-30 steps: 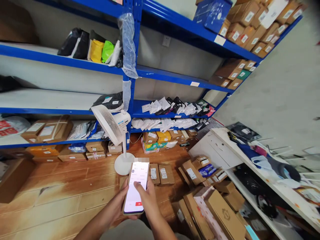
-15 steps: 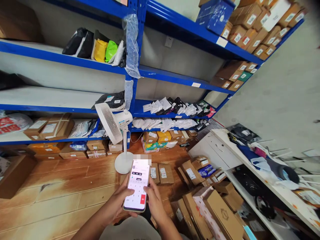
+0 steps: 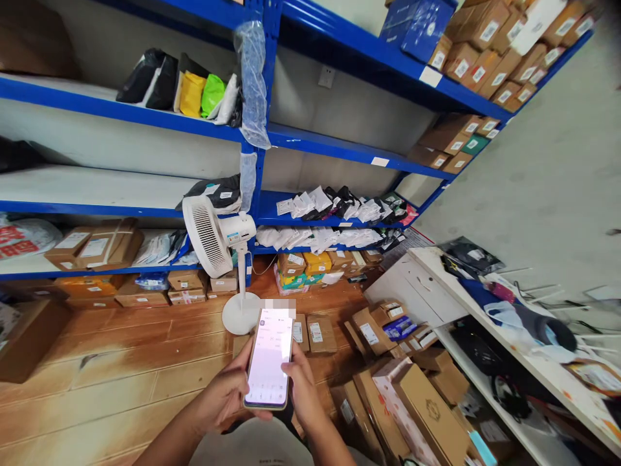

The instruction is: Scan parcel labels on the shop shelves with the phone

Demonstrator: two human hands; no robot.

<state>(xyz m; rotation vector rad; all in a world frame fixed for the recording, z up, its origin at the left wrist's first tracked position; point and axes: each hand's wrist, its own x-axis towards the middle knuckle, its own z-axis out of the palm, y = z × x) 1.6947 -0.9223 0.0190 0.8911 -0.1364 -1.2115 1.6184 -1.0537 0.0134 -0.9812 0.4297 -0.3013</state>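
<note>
A smartphone point(image 3: 268, 362) with a lit, mostly white screen is held upright in front of my body, its top edge blurred out. My left hand point(image 3: 227, 391) grips its left side, the thumb at the lower left edge and fingertips showing beneath the bottom. Around the right side wraps my right hand point(image 3: 301, 388), with its thumb over the screen's edge. Just beyond the phone, on the wooden floor, stands a white pedestal fan point(image 3: 208, 236). Small cardboard boxes point(image 3: 321, 333) lie on the floor past my right hand.
Blue shelving point(image 3: 334, 145) with parcels and bags spans the wall ahead. Stacked cartons point(image 3: 431, 414) crowd the floor at my right, beside a white desk point(image 3: 524, 343) bearing a dark cap-like item and bagged goods. An open carton point(image 3: 33, 340) sits at far left.
The phone screen has switched from a number keypad to a mostly blank white page. My left thumb has drawn back from the screen to the phone's edge.
</note>
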